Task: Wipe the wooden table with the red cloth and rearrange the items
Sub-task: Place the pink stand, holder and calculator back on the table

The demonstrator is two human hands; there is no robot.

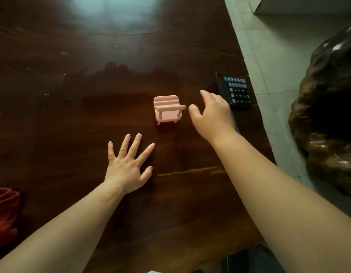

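Head view only. Dark wooden table (72, 99) across most of frame, glare patch at far end. Red cloth (4, 213) bunched at near left edge of table, well apart from both hands, touched by neither; judged set aside for the rearranging step. Left hand (127, 166): palm down, fingers straight and spread, flat on bare wood on the near side of the pink stand (167, 109); holds nothing; probably placed there to brace the reach. Right hand (212, 113): out over table between pink stand and calculator (237, 89), thumb and forefinger wide apart, gap aimed at the stand's right end; grips nothing; hides near left corner of calculator. Pink stand: mid-table, on its small feet, just beside right thumb, not touching as far as visible. Long axis along its front rail, left to right across table; rail end juts right, toward the thumb; back plate on far side, open face toward the person. Calculator: black, keys up, at right table edge, long axis running away from the person. Beyond edge: pale tiled floor (269, 66), dark carved wood piece (328, 119). Judged next: pinch on rail end; light plastic, likely to slide if nudged first.
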